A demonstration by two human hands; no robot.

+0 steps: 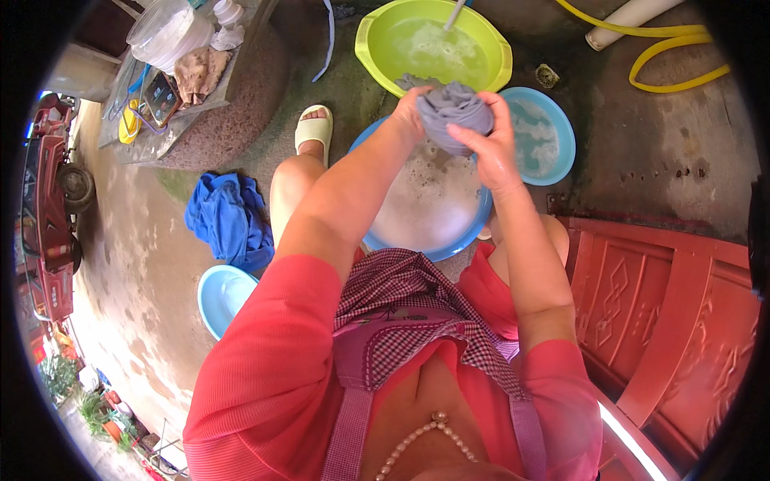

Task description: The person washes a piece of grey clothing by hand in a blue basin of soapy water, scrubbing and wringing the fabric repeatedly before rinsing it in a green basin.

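Note:
A bunched, wet-looking grey cloth (456,114) is held between my two hands, above the far rim of a large blue basin (460,248). My left hand (412,111) grips its left side, the fingers partly hidden by the folds. With thumb and fingers spread around it, my right hand (494,144) clasps the right side. One loose end of the cloth trails left towards the rim of a yellow-green basin (368,57), which contains foamy water and a pale stick. Greyish-white suds (430,198) cover the water in the large blue basin below.
A smaller light-blue basin (568,135) with soapy water stands to the right. At left lie a blue garment (227,213) and a pale-blue basin (219,294). A stone slab (180,129) bears a tub, cloth and phone. Red panelled door (649,300) at right; yellow hose (668,45) beyond.

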